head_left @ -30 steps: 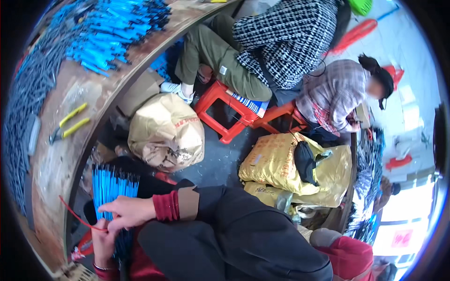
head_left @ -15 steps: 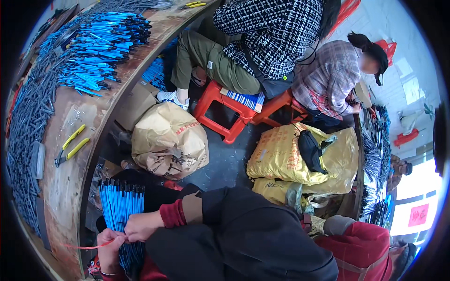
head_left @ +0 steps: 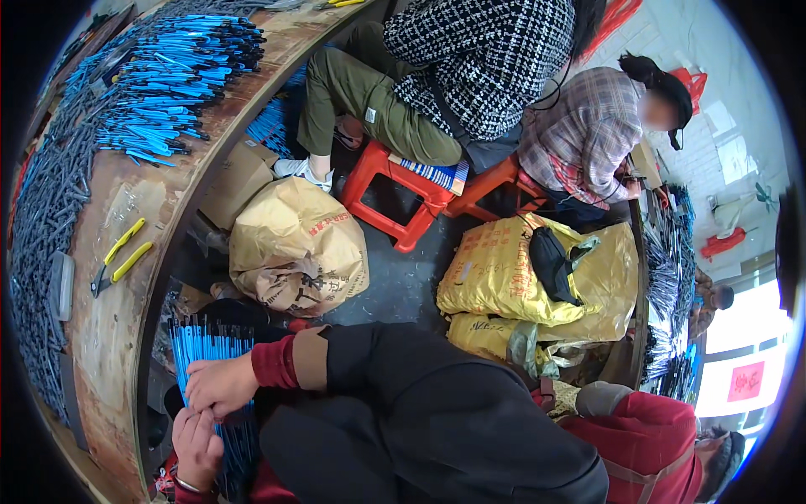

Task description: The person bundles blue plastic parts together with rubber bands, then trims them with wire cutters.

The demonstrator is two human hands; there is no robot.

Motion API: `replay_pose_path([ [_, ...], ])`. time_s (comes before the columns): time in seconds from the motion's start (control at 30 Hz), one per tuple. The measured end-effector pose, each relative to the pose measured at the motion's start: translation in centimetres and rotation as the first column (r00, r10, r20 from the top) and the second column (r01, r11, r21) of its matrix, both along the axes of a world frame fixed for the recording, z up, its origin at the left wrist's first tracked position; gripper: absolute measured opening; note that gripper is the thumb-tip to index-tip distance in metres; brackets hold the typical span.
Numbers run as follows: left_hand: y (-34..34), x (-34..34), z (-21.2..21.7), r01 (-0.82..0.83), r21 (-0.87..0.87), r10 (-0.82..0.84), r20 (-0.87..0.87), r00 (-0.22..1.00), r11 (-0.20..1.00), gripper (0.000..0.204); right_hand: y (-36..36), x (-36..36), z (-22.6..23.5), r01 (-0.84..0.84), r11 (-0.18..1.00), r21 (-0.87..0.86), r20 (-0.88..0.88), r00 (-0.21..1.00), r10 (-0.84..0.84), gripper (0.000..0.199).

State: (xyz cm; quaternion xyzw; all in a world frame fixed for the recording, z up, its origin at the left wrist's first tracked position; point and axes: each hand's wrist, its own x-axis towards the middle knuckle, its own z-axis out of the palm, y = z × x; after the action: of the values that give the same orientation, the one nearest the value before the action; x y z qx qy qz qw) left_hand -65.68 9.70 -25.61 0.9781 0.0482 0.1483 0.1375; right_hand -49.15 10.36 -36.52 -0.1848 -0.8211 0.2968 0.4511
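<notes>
A thick bundle of slim blue sticks with black ends (head_left: 191,343) stands upright below the table edge, in front of me. My right hand (head_left: 222,388), with a maroon cuff, lies across its middle, fingers bent inward. Just below it my left hand (head_left: 197,445), with a band at the wrist, has its fingers closed, and the fingertips of both hands meet at the near side of the bundle. What they pinch is hidden. The lower part of the bundle shows dark beside my left hand.
On the curved wooden table (head_left: 126,197) at left lie yellow-handled pliers (head_left: 120,256), a pile of blue sticks (head_left: 172,80) and many grey pieces (head_left: 42,210). A brown paper sack (head_left: 298,244), red stools (head_left: 395,197), yellow sacks (head_left: 491,269) and two seated people (head_left: 483,67) are beyond.
My right hand has turned and shifted up and left over the bundle. The thin red strip that trailed left from my fingers is out of sight. The whole view has shifted slightly.
</notes>
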Motion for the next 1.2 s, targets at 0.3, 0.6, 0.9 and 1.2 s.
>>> replay_pose_path([
  [0.3, 0.2, -2.5, -1.7, -0.184, 0.28, 0.168, 0.079, 0.983, 0.942, 0.019, -0.2, 0.5, 2.2, -0.143, 0.988, -0.065, -0.024, 0.99, 0.142, 0.012],
  [0.6, 0.3, -3.9, -2.6, -0.516, -0.378, 0.537, -0.056, 0.842, 0.769, 0.013, -3.3, 1.0, 2.6, -0.007, 0.997, -0.082, -0.037, 0.999, 0.004, 0.017],
  [0.9, 1.4, -4.6, -0.2, -0.229, -0.447, 0.247, -0.019, 0.969, 0.865, 0.015, -3.4, -2.2, 3.3, -0.437, 0.304, -0.847, -0.517, 0.811, -0.274, 0.024],
  [1.2, 2.0, -4.4, -5.1, 0.124, -0.992, 0.682, 0.086, 0.726, -0.006, 0.031, -2.5, -2.8, 1.9, -0.399, 0.343, -0.85, -0.497, 0.824, -0.274, 0.025],
])
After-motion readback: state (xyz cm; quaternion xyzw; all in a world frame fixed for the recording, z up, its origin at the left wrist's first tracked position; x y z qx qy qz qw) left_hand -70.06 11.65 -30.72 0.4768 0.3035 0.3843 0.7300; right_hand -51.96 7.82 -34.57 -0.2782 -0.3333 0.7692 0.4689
